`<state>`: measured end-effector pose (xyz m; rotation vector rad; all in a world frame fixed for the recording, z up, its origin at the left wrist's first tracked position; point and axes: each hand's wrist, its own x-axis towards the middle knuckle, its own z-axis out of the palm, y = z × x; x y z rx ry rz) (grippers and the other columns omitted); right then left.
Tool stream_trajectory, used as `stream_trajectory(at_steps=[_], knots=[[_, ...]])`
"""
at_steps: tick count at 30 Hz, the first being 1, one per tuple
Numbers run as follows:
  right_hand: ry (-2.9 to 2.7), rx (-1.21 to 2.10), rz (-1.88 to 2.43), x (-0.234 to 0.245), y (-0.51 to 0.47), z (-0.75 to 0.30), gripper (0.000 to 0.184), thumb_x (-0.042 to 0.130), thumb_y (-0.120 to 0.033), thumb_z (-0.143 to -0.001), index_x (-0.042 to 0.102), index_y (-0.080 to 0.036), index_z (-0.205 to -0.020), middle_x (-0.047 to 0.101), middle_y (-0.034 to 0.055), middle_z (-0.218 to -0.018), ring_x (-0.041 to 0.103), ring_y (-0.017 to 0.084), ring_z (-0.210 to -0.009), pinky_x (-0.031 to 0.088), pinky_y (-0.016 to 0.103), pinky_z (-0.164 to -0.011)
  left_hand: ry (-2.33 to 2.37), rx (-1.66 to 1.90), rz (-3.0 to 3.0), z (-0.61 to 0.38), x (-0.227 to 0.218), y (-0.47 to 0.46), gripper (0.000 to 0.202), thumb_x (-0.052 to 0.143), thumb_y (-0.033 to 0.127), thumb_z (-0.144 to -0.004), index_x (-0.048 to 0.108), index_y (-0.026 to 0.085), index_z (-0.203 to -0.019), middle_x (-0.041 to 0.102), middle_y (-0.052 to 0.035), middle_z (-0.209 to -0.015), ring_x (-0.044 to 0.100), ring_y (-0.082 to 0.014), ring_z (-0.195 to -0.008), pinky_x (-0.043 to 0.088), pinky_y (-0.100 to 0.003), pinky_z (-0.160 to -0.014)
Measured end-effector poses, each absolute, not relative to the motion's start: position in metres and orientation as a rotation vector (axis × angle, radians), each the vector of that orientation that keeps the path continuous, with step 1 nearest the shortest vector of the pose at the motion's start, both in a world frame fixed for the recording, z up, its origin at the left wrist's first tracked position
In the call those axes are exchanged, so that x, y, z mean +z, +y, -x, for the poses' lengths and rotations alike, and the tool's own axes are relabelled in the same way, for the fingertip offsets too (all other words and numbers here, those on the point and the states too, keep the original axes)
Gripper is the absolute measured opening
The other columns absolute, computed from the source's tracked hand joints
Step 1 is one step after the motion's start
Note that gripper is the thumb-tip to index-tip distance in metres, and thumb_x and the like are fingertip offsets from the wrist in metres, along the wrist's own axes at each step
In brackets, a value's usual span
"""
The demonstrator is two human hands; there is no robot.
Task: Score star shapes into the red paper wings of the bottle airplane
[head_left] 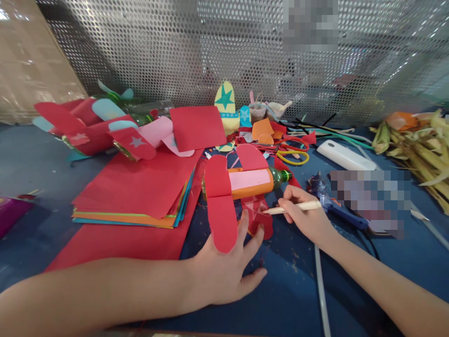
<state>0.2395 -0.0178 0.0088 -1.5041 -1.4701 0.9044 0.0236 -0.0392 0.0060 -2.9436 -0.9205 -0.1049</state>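
A toy plane made from a green plastic bottle (279, 178) lies on its side, wrapped in orange and pink paper with red paper wings (224, 220). My left hand (224, 267) is open below it, fingers spread, with fingertips resting on a red rounded flap (264, 227). Pale lines of a star show on that flap. My right hand (305, 217) is closed around a whitish pen (301, 206), whose tip touches the flap beside the star. The underside of the plane is hidden.
Left are stacked coloured paper (140, 192) and finished paper planes (94, 126). Behind lie paper scraps, a yellow-and-red-handled pair of scissors (294, 157) and a yellow rocket (225, 105). Right are a white device (345, 155), a blue glue gun (342, 213) and dried husks (417, 150).
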Motion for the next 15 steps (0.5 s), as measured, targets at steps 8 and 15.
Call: stream_trajectory(at_steps=[8, 15], knots=[[-1.451, 0.888, 1.533, 0.0085, -0.0179, -0.2398, 0.024, 0.05, -0.024, -0.078, 0.038, -0.023, -0.058, 0.041, -0.0087, -0.038, 0.037, 0.008, -0.036, 0.028, 0.022, -0.041, -0.974, -0.064, 2.966, -0.0237, 0.0071, -0.0388, 0.063, 0.034, 0.058, -0.092, 0.039, 0.021, -0.142, 0.037, -0.0241, -0.143, 0.042, -0.0431, -0.123, 0.043, -0.054, -0.089], [-1.444, 0.897, 1.531, 0.0097, -0.0187, -0.2387, 0.023, 0.05, -0.024, -0.077, 0.038, -0.023, -0.058, 0.042, -0.0086, -0.038, 0.038, 0.009, -0.036, 0.029, 0.022, -0.041, -0.964, -0.069, 2.97, -0.0238, 0.0087, -0.0388, 0.062, 0.036, 0.057, -0.091, 0.042, 0.021, -0.141, 0.039, -0.0224, -0.142, 0.044, -0.0412, -0.122, 0.043, -0.052, -0.091]])
